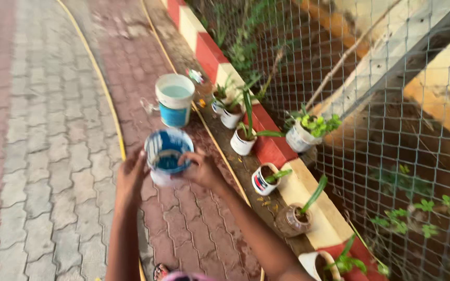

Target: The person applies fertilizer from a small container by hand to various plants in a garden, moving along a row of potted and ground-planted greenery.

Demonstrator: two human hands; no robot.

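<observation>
**A:** I see a brick path (42,130) outside, with a red and cream kerb (212,57) and a wire fence (391,130) on the right. Small pots with green plants stand in a row by the kerb.

**B:** What are my hands doing?

**A:** My left hand (131,179) and my right hand (201,169) are both curled around a small blue and white tub (167,153). It is up in the air, in front of me, above the path. It looks tipped toward me, and I think there is water in it.

**B:** Which step is this?

**A:** I think I am carrying water. A bigger bucket (174,100) stands just past the tub.

**B:** And next?

**A:** My guess is the nearest plant pot (243,141) needs it. I must keep the tub level and hold tight.
</observation>
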